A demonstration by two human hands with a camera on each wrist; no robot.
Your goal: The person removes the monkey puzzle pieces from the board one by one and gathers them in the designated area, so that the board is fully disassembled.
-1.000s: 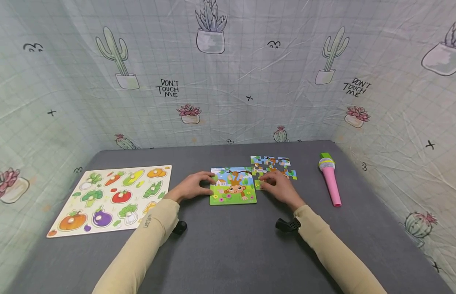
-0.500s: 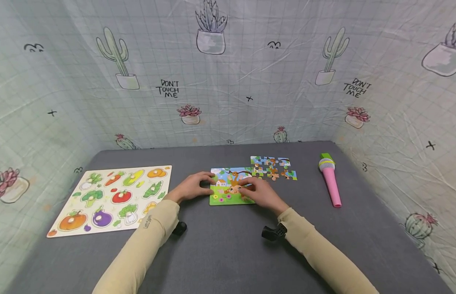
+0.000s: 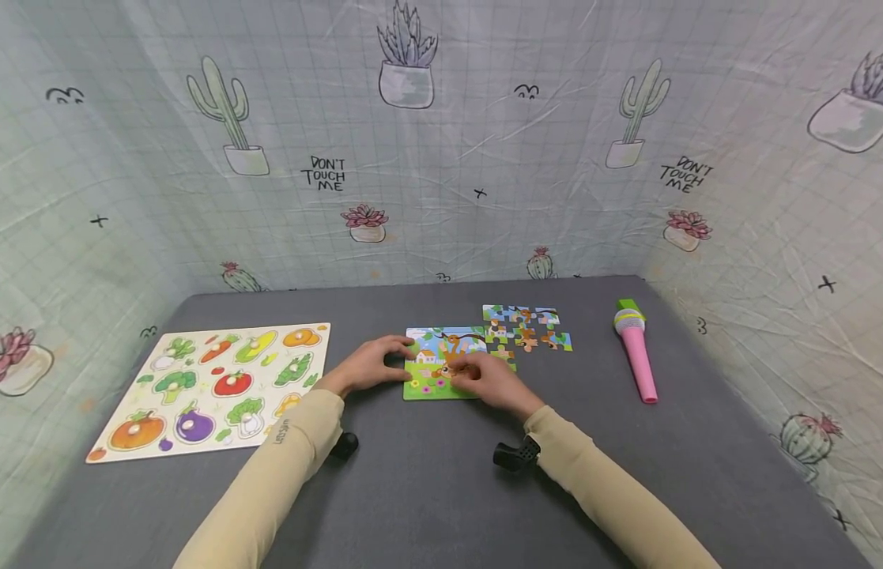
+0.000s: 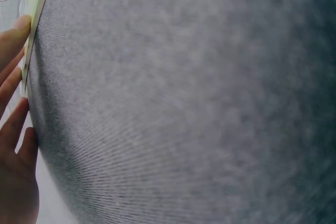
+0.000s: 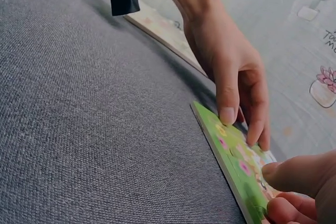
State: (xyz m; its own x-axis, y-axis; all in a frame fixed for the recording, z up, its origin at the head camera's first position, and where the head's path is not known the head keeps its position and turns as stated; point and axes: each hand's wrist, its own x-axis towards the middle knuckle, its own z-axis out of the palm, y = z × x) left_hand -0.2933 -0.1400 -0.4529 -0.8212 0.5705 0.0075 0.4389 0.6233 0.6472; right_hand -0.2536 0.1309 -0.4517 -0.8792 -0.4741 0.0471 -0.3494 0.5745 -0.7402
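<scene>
A square monkey jigsaw puzzle (image 3: 430, 344) lies flat on the table. My left hand (image 3: 363, 364) rests at its left edge, its thumb and fingertips touching the board; the left wrist view shows these fingers (image 4: 10, 135) fairly straight along the rim. Over the puzzle's lower right part is my right hand (image 3: 492, 382), bent thumb and fingers at the monkey's face. In the right wrist view, the right thumb (image 5: 286, 174) touches the picture beside curled fingers (image 5: 289, 208). Whether a piece is pinched there is hidden. Loose puzzle pieces (image 3: 524, 336) lie in rows just right of the board.
A large vegetable puzzle board (image 3: 216, 390) lies at the left of the grey table (image 3: 427, 490). On the right is a pink toy microphone (image 3: 638, 359) with a green top. Cloth printed with cacti (image 3: 441, 182) surrounds the back and sides.
My right hand has moved left from the loose pieces onto the monkey puzzle, uncovering a green piece in the lower row. My left hand has stayed at the board's left edge.
</scene>
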